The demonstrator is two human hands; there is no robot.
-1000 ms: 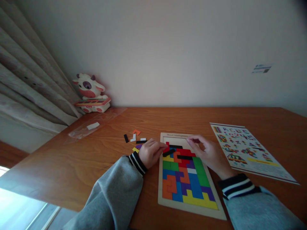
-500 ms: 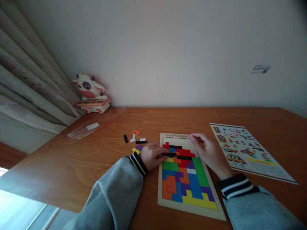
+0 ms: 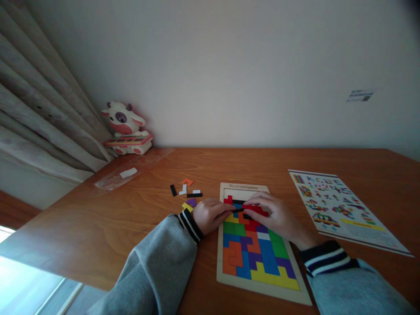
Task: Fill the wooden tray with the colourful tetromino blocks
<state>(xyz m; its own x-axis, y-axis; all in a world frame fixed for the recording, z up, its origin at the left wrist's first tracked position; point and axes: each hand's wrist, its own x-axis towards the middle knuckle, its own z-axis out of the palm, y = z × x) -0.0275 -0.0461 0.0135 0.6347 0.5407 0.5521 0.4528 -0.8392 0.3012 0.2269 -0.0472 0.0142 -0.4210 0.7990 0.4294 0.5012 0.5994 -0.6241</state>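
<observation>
A wooden puzzle board [image 3: 264,290] lies on the table, largely filled with coloured block pieces. My left hand [image 3: 210,215] is over its upper left part, thumb and fingers pinched on the left end of a thin black piece [image 3: 238,211]. My right hand [image 3: 274,215] reaches over the upper right part, its fingers closed on a red piece [image 3: 254,209] that looks slightly lifted, near the black piece's right end. Another black piece lies behind, partly covered by my right fingers.
Loose orange [image 3: 187,181], white, black, purple and yellow pieces lie left of the board. A printed sheet [image 3: 344,205] is at the right. Farther left are a clear plastic bag [image 3: 111,179] and a cow toy [image 3: 126,129] by the wall.
My right hand has moved left from the board's top right edge onto the upper pieces and closed on the red one. My left hand has barely moved, still with the black piece.
</observation>
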